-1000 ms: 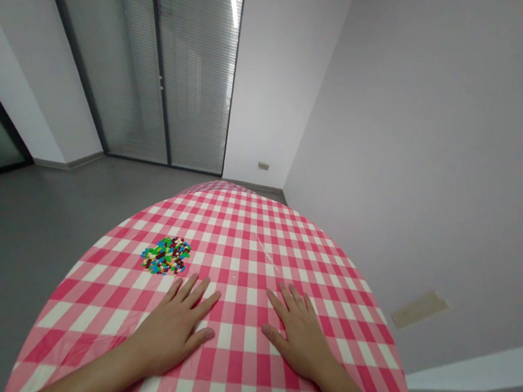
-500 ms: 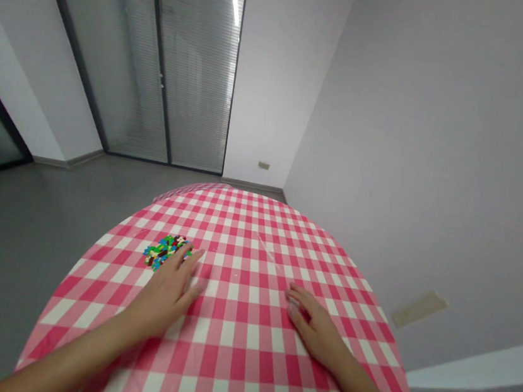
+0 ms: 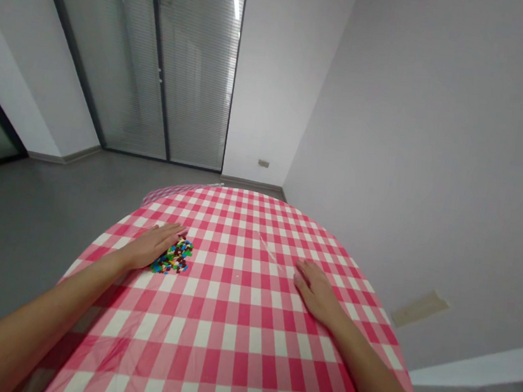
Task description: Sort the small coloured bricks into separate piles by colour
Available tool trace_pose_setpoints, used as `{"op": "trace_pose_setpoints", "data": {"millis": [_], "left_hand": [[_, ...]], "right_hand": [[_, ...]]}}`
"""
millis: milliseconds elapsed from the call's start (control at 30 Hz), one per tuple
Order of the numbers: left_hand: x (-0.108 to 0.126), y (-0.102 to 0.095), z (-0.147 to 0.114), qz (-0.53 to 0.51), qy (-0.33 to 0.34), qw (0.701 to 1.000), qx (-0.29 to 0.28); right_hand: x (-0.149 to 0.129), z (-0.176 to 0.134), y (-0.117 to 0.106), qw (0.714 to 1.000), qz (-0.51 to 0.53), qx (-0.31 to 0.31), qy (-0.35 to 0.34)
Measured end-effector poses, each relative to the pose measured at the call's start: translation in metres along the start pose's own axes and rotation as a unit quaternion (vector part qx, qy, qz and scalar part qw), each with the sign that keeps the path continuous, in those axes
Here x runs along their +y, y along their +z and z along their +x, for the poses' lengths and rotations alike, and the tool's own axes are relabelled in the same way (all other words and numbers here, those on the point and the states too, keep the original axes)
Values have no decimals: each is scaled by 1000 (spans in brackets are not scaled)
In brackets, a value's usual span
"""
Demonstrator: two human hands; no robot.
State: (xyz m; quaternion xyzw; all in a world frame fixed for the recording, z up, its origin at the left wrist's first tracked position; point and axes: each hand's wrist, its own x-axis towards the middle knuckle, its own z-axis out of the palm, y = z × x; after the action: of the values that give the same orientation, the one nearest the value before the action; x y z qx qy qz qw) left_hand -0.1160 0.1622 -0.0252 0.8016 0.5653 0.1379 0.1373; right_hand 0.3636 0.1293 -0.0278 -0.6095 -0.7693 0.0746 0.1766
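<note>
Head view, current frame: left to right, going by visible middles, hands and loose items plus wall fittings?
Left hand → pile of small multicoloured pieces → small plate low on the far wall → right hand → beige panel on the right wall.

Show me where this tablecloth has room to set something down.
Three patches of the checked tablecloth look free: the middle, between the pile of small colourful pieces and the right hand, bar tiny specks; the near stretch between the forearms; and the far stretch beyond both hands. It is crowded at left, where the left hand partly hides the pile.
</note>
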Motion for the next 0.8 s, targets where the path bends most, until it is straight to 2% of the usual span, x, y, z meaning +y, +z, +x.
{"op": "trace_pose_setpoints", "data": {"millis": [100, 367, 800], "left_hand": [[14, -1, 3, -1, 17, 999, -30], [49, 7, -3, -14, 77, 995, -61], [120, 15, -26, -86, 184, 971, -126]], "right_hand": [[0, 4, 7, 1000, 20, 24, 0], [1, 0, 10, 998, 42, 46, -2], [-1, -1, 8, 998, 53, 36, 13]]}}
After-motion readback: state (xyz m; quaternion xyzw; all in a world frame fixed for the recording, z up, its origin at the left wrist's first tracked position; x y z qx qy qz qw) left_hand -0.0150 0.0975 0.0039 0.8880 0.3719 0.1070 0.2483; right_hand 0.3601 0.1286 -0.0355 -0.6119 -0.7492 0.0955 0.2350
